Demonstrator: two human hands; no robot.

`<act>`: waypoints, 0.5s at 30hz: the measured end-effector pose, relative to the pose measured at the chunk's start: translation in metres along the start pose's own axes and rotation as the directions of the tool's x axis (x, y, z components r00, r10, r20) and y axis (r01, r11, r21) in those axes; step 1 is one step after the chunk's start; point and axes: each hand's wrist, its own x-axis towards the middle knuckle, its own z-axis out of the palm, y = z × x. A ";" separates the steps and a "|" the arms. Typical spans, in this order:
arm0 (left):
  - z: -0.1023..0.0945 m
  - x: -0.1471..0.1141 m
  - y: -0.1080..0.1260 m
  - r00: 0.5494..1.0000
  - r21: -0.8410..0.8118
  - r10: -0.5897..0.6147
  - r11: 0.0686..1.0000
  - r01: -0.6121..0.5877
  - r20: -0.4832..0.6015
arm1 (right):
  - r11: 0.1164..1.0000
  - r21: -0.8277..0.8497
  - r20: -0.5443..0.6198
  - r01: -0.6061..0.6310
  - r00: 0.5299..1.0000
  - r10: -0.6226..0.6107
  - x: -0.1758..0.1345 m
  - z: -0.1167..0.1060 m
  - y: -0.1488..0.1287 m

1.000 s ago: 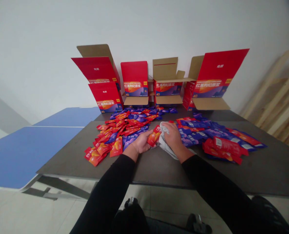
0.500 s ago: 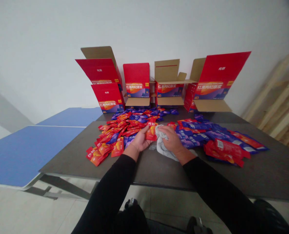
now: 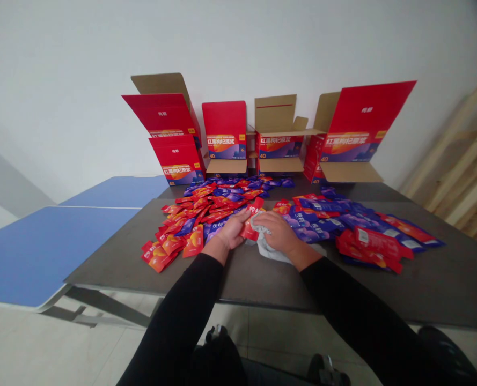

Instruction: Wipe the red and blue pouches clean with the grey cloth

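Observation:
Near the middle of the dark table [image 3: 262,281], my left hand [image 3: 232,231] is closed on the left edge of a red pouch [image 3: 254,206] with orange fruit print. A grey cloth [image 3: 272,251] is bunched in my right hand [image 3: 277,231], its upper end pressed over the pouch's front and hiding part of it. The cloth's lower end trails on the tabletop. Left of my hands lies a heap of red pouches [image 3: 193,241] mixed with purple ones. To the right, purple pouches [image 3: 314,228] overlap, with several red pouches [image 3: 373,249] on top nearer the edge.
Along the wall stand open red cartons, among them a left carton [image 3: 177,161], a middle carton [image 3: 226,128] and a right carton [image 3: 351,142] with flaps out. A blue table [image 3: 61,241] adjoins on the left. Wooden boards [image 3: 463,161] lean at the right.
The grey cloth in my right hand has moved left across the front of the red pouch. The pouch has tilted and shifted slightly in my left hand.

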 end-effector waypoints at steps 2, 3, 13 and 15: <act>-0.002 0.001 -0.001 1.000 0.013 -0.013 1.000 0.012 0.023 | 0.997 -0.024 -0.040 -0.068 0.997 0.067 0.000 0.000 0.001; -0.003 0.002 -0.002 0.999 0.020 -0.022 1.000 0.021 0.033 | 0.994 -0.035 -0.058 -0.101 0.993 0.099 0.000 -0.001 0.001; -0.012 -0.001 -0.001 0.983 0.116 -0.138 0.985 0.124 0.123 | 0.947 -0.099 -0.225 -0.306 0.934 0.278 0.000 -0.003 0.007; -0.014 -0.002 0.000 0.976 0.137 -0.170 0.979 0.152 0.138 | 0.933 -0.119 -0.244 -0.340 0.921 0.304 0.000 -0.004 0.010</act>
